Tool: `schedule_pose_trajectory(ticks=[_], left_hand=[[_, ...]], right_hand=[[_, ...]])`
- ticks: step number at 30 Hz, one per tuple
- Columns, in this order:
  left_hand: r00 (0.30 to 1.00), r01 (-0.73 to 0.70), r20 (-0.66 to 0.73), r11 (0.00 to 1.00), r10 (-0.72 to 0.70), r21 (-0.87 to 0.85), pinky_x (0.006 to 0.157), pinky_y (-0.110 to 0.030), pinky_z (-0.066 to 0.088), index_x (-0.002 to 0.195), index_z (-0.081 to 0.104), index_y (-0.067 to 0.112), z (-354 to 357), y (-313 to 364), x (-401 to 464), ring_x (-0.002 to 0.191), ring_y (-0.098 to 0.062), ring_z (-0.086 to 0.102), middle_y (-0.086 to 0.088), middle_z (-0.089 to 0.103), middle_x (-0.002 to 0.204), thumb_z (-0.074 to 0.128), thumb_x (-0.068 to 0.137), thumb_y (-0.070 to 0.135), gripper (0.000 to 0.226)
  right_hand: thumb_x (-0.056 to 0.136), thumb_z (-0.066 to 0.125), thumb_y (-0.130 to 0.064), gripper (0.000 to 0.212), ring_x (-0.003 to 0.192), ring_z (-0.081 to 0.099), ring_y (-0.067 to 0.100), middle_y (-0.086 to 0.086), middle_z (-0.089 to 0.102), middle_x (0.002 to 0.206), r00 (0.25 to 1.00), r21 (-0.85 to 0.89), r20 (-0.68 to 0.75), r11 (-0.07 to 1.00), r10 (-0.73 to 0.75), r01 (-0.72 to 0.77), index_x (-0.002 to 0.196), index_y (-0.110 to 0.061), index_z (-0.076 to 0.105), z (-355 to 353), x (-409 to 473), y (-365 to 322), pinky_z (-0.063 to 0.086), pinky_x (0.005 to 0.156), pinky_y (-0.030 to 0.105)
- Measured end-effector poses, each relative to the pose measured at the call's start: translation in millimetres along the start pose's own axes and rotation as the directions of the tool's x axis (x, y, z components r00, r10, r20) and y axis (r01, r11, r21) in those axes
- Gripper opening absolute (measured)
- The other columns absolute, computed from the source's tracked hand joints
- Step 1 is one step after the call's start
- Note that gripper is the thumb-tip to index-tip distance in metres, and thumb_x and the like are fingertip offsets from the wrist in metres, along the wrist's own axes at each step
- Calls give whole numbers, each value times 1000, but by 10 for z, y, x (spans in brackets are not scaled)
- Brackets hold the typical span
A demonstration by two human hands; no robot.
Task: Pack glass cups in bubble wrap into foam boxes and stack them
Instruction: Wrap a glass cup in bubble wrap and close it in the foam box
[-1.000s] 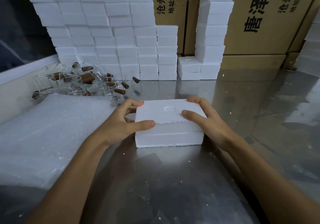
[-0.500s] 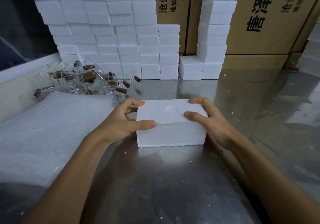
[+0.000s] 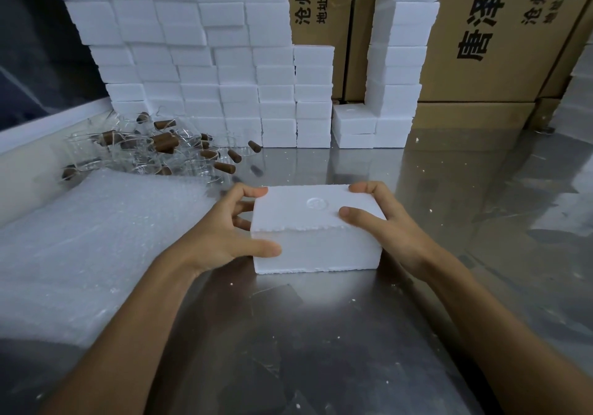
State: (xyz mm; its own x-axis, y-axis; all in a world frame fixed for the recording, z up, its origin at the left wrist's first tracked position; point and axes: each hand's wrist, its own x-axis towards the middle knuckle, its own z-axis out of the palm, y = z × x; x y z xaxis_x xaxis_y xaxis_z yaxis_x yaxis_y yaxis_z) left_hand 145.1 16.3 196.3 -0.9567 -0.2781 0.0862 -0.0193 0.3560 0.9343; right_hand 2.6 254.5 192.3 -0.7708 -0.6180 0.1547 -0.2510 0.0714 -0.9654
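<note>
Now: closed foam box (image 3: 316, 228) at frame centre on steel table (image 3: 321, 334); left hand (image 3: 221, 235) and right hand (image 3: 390, 228) grip its ends, fingers curled. Judged step: lidded, ready for stacking; next move calls for lifting level toward stacked boxes (image 3: 199, 61), upper left.

Foam box (image 3: 316, 228): plain white, faint round embossed mark on lid. Behind it, stacked foam boxes (image 3: 199, 71): same white. Behind those, cartons (image 3: 487, 39): tan, black printed characters. Left of box, bubble wrap (image 3: 90, 241): translucent white, dotted texture. Glass cups (image 3: 150, 151): clear, brown handles. Table (image 3: 288, 350): grey metal, white crumbs.
</note>
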Motion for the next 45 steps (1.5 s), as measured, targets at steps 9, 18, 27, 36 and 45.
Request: schedule_pose_trajectory(ticks=[9, 18, 27, 36, 45], left_hand=[[1000, 10, 10, 999, -10, -46, 79, -23, 56, 122, 46, 45, 19, -60, -12, 113, -16, 57, 8, 59, 125, 94, 58, 11, 87], [995, -81, -63, 993, 76, -84, 88, -30, 58, 128, 56, 45, 46, -85, -6, 100, -8, 68, 16, 72, 110, 83, 70, -5, 81], [875, 73, -481, 997, -60, 9, 70, -31, 60, 129, 53, 36, 286, -57, 69, 87, -14, 70, 3, 65, 112, 86, 73, 23, 66], [939, 165, -52, 578, -339, -799, 81, -58, 58, 133, 51, 21, 1010, 466, -57, 99, -30, 72, -10, 73, 113, 83, 59, 39, 83], [815, 243, -252, 702, -522, -669, 73, -50, 61, 122, 60, 23, 833, 464, -9, 92, -26, 72, -4, 75, 104, 79, 66, 48, 65]], right_hand=[[63, 77, -53, 68, 97, 60, -6, -15, 56, 119, 990, -68, 135, 997, 34, -25, 123, -40, 47, -88, -42, -70, 47, 74, 10], [67, 89, -2, 80, 108, 64, 4, -2, 57, 133, 964, -134, 260, 986, -61, 98, 126, -37, 48, -317, -123, 41, 54, 86, 20], [52, 98, -19, 81, 98, 69, 26, 9, 63, 116, 991, -118, 4, 984, -137, 137, 119, -41, 58, -181, -101, 175, 60, 78, 32], [53, 96, -11, 77, 92, 72, 20, 11, 67, 113, 986, -21, -110, 992, -125, 123, 118, -32, 59, -49, -209, 45, 60, 76, 30], [54, 89, -58, 102, 131, 46, 25, 9, 41, 146, 865, -727, 74, 566, -497, 388, 140, -16, 52, 231, -362, -26, 45, 102, 40]])
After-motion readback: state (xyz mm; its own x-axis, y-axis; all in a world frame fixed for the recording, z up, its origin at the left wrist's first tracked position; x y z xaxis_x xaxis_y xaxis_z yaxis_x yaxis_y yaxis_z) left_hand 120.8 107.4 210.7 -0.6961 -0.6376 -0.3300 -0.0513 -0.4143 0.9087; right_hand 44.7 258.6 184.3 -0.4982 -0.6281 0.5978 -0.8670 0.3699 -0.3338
